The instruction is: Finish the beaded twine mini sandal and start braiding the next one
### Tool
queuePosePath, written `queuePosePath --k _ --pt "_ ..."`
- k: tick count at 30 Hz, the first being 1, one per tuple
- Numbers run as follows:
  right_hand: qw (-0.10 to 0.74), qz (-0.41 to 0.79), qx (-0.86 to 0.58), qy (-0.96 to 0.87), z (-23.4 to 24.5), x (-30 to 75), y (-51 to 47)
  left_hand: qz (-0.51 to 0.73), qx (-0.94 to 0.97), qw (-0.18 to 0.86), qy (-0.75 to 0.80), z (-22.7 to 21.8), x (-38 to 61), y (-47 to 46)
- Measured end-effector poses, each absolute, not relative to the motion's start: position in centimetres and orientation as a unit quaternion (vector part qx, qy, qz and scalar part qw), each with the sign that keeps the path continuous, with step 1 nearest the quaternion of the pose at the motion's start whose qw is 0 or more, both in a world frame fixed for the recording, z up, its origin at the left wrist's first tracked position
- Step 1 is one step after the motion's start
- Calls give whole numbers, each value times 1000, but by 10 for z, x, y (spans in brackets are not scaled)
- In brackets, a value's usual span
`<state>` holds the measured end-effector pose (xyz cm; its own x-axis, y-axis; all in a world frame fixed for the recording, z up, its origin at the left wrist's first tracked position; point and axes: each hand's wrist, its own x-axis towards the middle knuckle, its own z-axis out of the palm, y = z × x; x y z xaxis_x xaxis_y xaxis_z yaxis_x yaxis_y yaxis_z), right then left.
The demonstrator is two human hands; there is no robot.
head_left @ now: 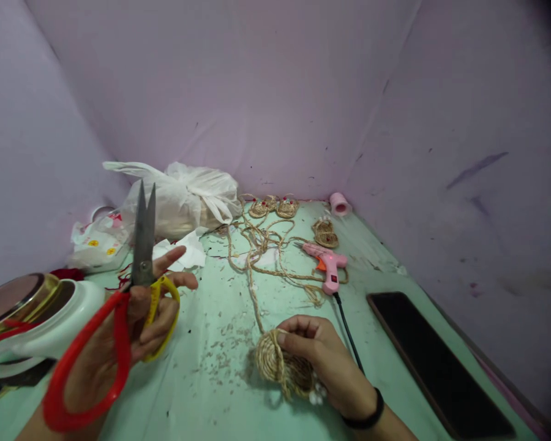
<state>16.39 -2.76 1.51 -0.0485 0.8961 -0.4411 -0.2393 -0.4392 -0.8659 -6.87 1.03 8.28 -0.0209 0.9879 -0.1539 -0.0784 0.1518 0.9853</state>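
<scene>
Head view: at 8 o'clock the left hand has its grip closed through the red and yellow handles of the scissors, blades upright and tips slightly parted. At 6 o'clock the right hand pinches the jute coil resting on the green tabletop. A pink glue gun lies at 12 o'clock from that hand, and a black phone at 3 o'clock.

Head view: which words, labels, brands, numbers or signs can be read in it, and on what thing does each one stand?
No text here is readable.
On the white packet by the left wall: red and yellow print, too blurred to read.
On the scissors in the left hand: no mark shows.
On the pink glue gun: no label shows.
On the dark screen: blank.
On the jute coil in the right hand: none.
</scene>
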Motion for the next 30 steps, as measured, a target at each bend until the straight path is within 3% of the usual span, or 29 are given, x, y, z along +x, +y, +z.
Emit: queuePosePath --k 6,10,15,20,30 --pt "430 655 -536 -315 14 163 -27 392 431 704 408 67 -73 12" --pt "432 653 -538 -312 14 165 -27 345 421 729 415 67 -72 7" --pt "442 649 -537 -308 14 167 -28 439 473 575 503 62 -63 9" --pt "460 636 -539 -305 15 168 -26 398 605 336 602 59 -74 10" --pt "490 574 -563 -337 18 177 -27 251 785 228 519 48 -69 -5"
